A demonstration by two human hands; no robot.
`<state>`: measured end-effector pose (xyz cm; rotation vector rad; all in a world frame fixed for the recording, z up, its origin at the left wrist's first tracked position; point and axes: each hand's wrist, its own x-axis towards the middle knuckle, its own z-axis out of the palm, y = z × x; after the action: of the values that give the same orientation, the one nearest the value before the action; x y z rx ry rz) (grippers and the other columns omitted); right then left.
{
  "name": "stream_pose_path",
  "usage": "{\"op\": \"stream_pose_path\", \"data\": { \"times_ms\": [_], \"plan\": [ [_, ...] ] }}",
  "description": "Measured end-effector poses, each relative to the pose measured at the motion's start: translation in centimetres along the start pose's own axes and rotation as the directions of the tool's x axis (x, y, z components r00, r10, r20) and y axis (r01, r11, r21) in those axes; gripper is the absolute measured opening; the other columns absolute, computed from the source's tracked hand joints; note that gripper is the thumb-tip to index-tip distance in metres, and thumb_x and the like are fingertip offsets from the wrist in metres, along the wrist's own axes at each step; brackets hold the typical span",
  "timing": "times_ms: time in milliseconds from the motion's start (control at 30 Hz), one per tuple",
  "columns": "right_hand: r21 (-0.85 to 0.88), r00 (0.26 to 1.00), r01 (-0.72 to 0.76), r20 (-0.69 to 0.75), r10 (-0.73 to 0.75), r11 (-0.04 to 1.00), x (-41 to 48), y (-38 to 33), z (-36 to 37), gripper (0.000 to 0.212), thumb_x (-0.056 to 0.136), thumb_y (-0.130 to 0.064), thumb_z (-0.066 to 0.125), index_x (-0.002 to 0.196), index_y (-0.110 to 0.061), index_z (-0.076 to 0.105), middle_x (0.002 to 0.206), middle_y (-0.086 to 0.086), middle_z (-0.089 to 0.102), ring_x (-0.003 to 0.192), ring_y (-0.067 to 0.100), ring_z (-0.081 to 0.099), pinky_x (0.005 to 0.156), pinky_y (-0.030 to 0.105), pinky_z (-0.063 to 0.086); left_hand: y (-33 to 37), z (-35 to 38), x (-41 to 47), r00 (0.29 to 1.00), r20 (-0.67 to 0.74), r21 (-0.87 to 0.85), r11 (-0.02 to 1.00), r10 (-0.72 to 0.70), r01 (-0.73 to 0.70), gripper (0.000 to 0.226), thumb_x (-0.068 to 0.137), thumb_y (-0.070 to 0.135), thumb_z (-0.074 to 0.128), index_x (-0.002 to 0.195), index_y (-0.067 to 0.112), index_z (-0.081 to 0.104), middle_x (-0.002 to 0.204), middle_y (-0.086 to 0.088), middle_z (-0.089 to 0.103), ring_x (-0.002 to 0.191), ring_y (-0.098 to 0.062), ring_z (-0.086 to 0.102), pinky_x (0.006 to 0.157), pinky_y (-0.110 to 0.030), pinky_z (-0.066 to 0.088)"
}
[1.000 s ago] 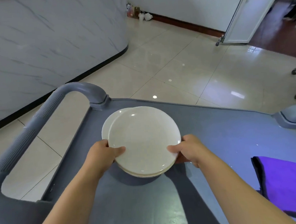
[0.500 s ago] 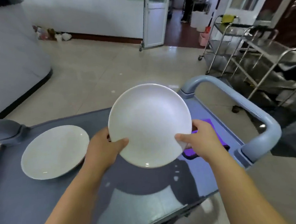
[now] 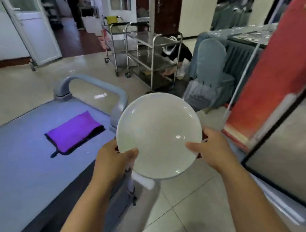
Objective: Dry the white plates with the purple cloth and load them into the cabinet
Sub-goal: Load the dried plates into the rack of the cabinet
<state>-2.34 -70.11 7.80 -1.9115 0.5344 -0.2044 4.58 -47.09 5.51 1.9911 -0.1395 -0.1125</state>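
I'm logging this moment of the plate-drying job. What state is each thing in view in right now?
white plate, held in the air by both hands, beyond the cart's edge.
left hand, grips the plate's left rim, thumb on top.
right hand, grips the plate's right rim, thumb on top.
purple cloth, folded, lying flat on the cart top, untouched.
grey cart, standing on the floor, carrying the cloth.

One head cam only, wide-angle, looking forward and down; plate (image 3: 159, 135) close at centre, cart (image 3: 16, 170) at 9 o'clock, floor (image 3: 191, 203) at 6 o'clock.
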Motion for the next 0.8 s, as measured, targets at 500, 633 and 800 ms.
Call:
{"op": "stream_pose_path", "data": {
  "times_ms": [500,633,800],
  "plan": [
    [0.239,0.672,-0.265,-0.649,0.357,0.934,-10.5,16.0,-30.6,0.033,0.071,-0.006,0.081,0.096,-0.018,0.064,0.086,0.001,0.069,0.078,0.023,0.068,0.073,0.047,0.059,16.0,34.6,-4.8,0.73,0.619,-0.079,0.948,0.29,-0.309,0.02,0.075,0.013,0.078,0.089,0.022,0.069,0.077,0.011,0.066,0.073,-0.013,0.061,0.066,-0.028,0.048],
    [0.238,0.521,-0.318,-0.765,0.379,0.918,-12.7,19.3,-38.4,0.03,0.069,-0.007,0.082,0.094,-0.014,0.067,0.081,-0.003,0.068,0.075,0.019,0.065,0.073,0.043,0.059,20.5,45.4,-6.8,0.588,0.719,-0.192,0.919,0.371,-0.345,0.023,0.073,0.008,0.079,0.088,0.022,0.068,0.074,0.018,0.063,0.067,-0.003,0.058,0.057,-0.017,0.046],
    [0.273,0.317,-0.391,-0.857,0.407,0.879,-15.1,22.3,-48.1,0.024,0.07,-0.01,0.082,0.089,-0.011,0.068,0.079,0.005,0.069,0.071,0.025,0.066,0.072,0.044,0.058,27.1,57.9,-10.6,0.393,0.822,-0.28,0.894,0.411,-0.349,0.02,0.075,0.009,0.078,0.082,0.021,0.064,0.07,0.019,0.059,0.062,-0.003,0.057,0.045,-0.007,0.037]
  ]
}}
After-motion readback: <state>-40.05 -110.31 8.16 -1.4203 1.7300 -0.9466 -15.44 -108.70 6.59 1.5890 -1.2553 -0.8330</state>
